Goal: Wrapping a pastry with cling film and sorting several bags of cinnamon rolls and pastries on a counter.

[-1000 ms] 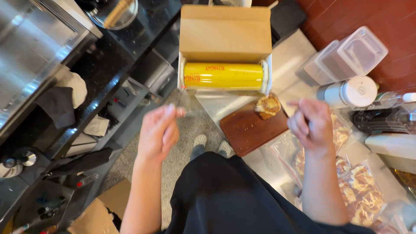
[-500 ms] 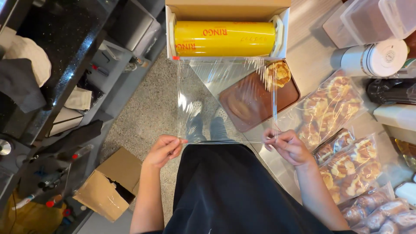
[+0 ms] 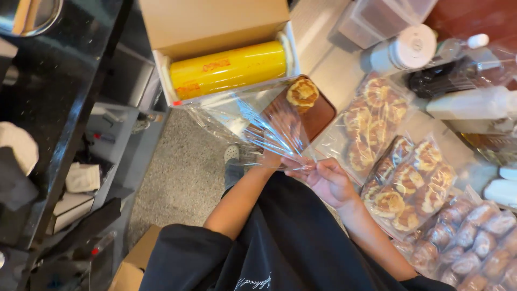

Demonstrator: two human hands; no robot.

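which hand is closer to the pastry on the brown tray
Left. The left hand is under the wrap, just below the tray and the pastry. The right hand pinches the wrap's edge lower down, farther from the pastry.

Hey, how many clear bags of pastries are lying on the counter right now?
3 at least: one bag beside the brown tray, one just right of the right hand, one at the bottom right corner, cut off; more may be hidden.

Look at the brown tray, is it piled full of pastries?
No, the brown tray carries just one round pastry at its far end, and the rest of its surface that shows is bare under the stretched cling film.
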